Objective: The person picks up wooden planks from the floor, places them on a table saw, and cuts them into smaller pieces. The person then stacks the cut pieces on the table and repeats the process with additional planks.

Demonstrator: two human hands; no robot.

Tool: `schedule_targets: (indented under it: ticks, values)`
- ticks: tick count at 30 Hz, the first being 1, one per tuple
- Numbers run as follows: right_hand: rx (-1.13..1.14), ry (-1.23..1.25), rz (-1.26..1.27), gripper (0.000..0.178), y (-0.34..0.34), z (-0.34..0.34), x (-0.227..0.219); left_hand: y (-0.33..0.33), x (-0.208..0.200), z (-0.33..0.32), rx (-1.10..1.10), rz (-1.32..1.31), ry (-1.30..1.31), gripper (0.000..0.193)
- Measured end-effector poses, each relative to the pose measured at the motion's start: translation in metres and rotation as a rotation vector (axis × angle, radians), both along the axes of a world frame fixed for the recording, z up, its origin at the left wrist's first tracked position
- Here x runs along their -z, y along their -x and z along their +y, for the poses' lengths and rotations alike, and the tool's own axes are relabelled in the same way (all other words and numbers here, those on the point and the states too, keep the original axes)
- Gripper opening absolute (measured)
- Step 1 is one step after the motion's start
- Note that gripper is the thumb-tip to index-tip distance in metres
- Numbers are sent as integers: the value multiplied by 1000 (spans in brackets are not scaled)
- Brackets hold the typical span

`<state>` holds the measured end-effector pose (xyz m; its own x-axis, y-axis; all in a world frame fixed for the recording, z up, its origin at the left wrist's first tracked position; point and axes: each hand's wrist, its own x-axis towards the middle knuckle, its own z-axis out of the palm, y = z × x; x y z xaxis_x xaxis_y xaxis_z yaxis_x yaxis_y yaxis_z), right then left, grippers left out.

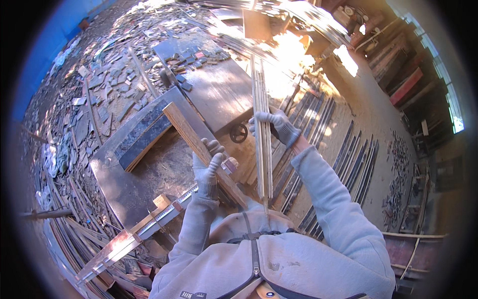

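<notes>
My right hand, in a light knit glove, is wrapped round a bundle of long narrow wooden strips. The strips run away from my body, beyond the table saw. My left hand, gloved too, lies over a straight wooden board set across the saw table. Its fingers are half bent and apart, and I see nothing held in them. A dark-faced piece of plywood lies on the table left of the board. Close to my left fingers is a small pale block.
A graduated metal rail sticks out at the table's near left. A black handwheel sits at its right. Offcuts litter the ground to the left. Long dark strips lie on the floor to the right. Strong sunlight washes out the far middle.
</notes>
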<state>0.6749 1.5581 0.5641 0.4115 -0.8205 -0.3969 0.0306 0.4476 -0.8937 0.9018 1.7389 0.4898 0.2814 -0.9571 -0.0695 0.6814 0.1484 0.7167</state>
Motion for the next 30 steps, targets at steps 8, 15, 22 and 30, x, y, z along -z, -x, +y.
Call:
schedule_targets:
  ticks: [8,15,22,30]
  values:
    - [-377,585,70,78,-9,20,-25,26,-63,-26,-192,-164,99,86]
    - [-635,564,-12,89,0,12,-18,63,-86,-17,-305,-199,115,100]
    - [-776,535,-106,92,-19,14,-14,67,-86,-4,-331,-196,103,96]
    - [-807,649,185,91,-64,11,-15,44,-72,-6,-467,-212,26,81]
